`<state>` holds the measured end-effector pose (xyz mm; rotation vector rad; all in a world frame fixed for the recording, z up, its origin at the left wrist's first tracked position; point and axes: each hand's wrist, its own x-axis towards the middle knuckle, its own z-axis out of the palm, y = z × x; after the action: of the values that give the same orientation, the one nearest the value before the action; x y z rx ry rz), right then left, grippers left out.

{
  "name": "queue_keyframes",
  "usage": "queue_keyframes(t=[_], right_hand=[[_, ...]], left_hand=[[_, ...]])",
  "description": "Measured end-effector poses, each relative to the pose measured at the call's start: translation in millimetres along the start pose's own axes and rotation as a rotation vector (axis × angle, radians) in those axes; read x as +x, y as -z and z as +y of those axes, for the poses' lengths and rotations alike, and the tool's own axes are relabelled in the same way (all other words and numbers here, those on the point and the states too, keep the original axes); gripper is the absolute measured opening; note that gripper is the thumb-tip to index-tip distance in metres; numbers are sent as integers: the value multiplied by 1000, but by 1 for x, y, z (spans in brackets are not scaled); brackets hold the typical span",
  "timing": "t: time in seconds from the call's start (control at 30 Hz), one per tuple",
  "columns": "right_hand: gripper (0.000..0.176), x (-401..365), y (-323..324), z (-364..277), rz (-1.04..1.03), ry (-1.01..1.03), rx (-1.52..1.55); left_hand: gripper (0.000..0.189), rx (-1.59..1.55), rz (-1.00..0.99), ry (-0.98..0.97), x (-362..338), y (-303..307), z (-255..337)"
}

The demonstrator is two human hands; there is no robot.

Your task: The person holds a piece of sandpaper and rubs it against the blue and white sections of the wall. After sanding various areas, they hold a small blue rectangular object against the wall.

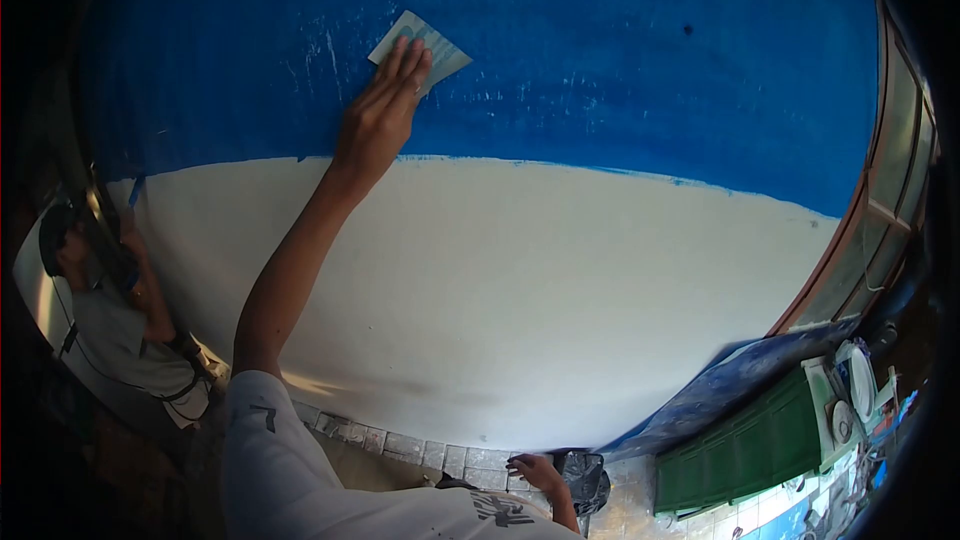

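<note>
My left hand (378, 118) is raised against the blue upper part of the wall (600, 50). Its fingers press a folded sheet of sandpaper (447, 54) flat onto the paint; the sheet is pale with blue-grey marks. Around the sheet, the blue surface shows white scratches and specks. Low down at my side, my right hand (540, 472) hangs with its fingers apart and nothing in it. Close to that hand is a black plastic bag (582, 480) on the ground.
Below the blue runs a white wall band (520, 270). At the left stands another person (125, 330) in a cap, an arm raised by the wall. A green cabinet (740, 445) lies at lower right with odds and ends beside it. A brown window frame (850, 220) bounds the right.
</note>
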<state>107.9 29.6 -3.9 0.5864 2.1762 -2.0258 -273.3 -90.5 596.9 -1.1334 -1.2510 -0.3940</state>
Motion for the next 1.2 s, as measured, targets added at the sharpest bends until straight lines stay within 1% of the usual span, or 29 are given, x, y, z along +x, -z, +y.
queue_keyframes(t=[0.03,0.1,0.13,0.2,0.23,0.3,0.33,0.37,0.43,0.5,0.57,0.67,0.73,0.8,0.87,0.9,0.97,1.0,1.07,1.1,1.17,1.2], right_hand=[[33,-5,0,-1,-11,-23,-11],[33,-11,4,-2,-23,-51,-25],[33,-13,5,-1,-13,-32,-9],[33,-12,-3,10,-2,-10,25],[33,-9,-4,21,5,-15,50],[33,-7,2,13,12,-15,60],[33,-10,2,12,2,-19,26],[33,-15,1,7,-11,-26,-4],[32,-14,1,5,-8,-42,-17],[33,-11,-2,4,16,-45,9],[33,-12,0,4,26,-46,2],[34,-15,1,10,1,-39,-11],[34,-9,-1,24,2,-21,24],[34,-15,-3,19,9,-44,34],[34,-12,1,12,8,-67,26],[34,-14,0,12,-2,-70,-3],[34,-11,0,6,-5,-61,-27],[33,-14,-2,3,11,-84,7],[33,-13,-4,0,31,-97,37],[33,-13,-4,0,14,-72,28],[33,-17,0,3,-9,-53,8],[33,-15,0,3,-13,-54,12]], left_hand=[[41,7,1,9,0,2,-9],[40,-26,138,151,4,6,-34],[40,-30,139,152,3,7,-35],[42,43,174,304,7,8,-35],[42,39,171,300,5,4,-26],[43,17,78,87,0,-3,-6],[42,30,88,77,0,-2,-12],[42,35,79,86,0,3,-19],[43,-38,177,299,8,9,-31],[42,-34,170,263,5,2,-23],[45,2,69,52,1,-3,-15],[46,22,120,119,8,10,-42],[47,4,116,135,5,7,-43],[49,-14,119,152,5,4,-40],[46,-17,51,-53,0,5,-41],[46,-12,43,-44,-3,10,-45],[46,-10,136,177,5,15,-57],[46,-15,136,171,4,11,-50],[45,-25,58,22,-1,3,-32],[45,-18,62,25,3,5,-35],[48,-14,90,120,8,12,-43],[48,-11,93,120,9,12,-45]])
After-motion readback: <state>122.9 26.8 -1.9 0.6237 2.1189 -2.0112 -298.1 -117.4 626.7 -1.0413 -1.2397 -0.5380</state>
